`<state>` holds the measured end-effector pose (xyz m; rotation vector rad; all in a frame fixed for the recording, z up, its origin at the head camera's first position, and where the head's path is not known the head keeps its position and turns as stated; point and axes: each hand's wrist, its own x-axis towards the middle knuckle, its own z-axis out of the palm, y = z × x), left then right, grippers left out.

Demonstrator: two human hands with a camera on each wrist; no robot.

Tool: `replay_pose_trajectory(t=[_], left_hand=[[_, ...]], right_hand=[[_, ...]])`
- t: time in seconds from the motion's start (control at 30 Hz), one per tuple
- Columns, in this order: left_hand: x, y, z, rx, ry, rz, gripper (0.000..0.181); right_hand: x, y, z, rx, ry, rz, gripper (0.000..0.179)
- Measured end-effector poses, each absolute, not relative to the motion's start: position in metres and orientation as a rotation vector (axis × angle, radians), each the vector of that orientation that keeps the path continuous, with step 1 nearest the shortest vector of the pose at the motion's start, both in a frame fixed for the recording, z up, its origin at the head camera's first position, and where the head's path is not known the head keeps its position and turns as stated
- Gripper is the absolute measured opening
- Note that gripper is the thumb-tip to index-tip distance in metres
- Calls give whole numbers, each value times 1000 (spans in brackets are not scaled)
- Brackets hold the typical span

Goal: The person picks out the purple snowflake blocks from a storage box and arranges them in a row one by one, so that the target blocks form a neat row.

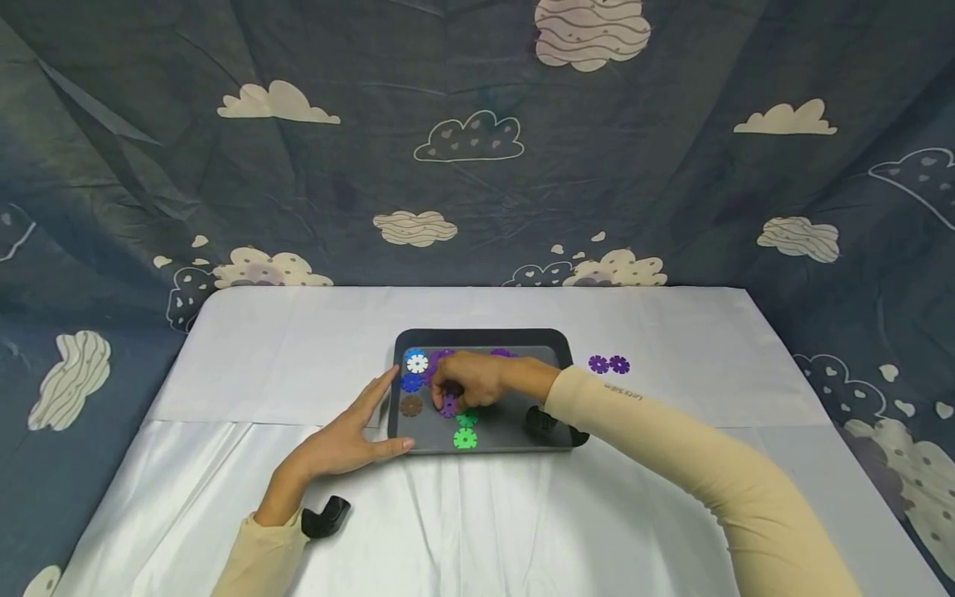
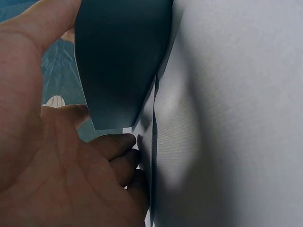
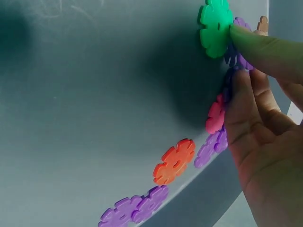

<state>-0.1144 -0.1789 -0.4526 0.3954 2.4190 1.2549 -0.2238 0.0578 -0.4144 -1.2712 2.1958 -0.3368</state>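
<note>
A shallow dark grey tray [image 1: 507,427] on the white cloth holds several notched plastic discs. My left hand [image 1: 339,439] spreads thumb and forefinger along the tray's left side, touching its rim. Over the tray's left half, my right hand [image 1: 473,380] pinches a purple notched disc [image 1: 448,405] between thumb and fingers. In the right wrist view, a green disc [image 3: 216,30] lies against the thumb tip. Fingers partly hide the purple disc. Near the right hand are a white disc [image 1: 417,364], a blue disc [image 1: 412,382], a brown disc [image 1: 411,405] and a bright green disc [image 1: 466,438].
Two purple discs [image 1: 608,365] lie on the cloth right of the tray. An orange disc [image 3: 174,161] and a pink disc [image 3: 216,115] sit along the tray's far side. Black wrist devices [image 1: 326,517] sit at both wrists. A cloud-patterned curtain [image 1: 477,191] hangs behind the table.
</note>
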Motion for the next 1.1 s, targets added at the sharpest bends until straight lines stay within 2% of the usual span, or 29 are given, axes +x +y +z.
replay_pose_trajectory(t=[0.6, 1.1], left_hand=[[-114, -178, -454, 396, 2428, 1244, 108], [-113, -178, -454, 373, 2434, 1218, 109]], right_hand=[[-232, 74, -408, -1210, 2125, -537, 23], [-238, 102, -397, -1262, 2104, -687, 16]])
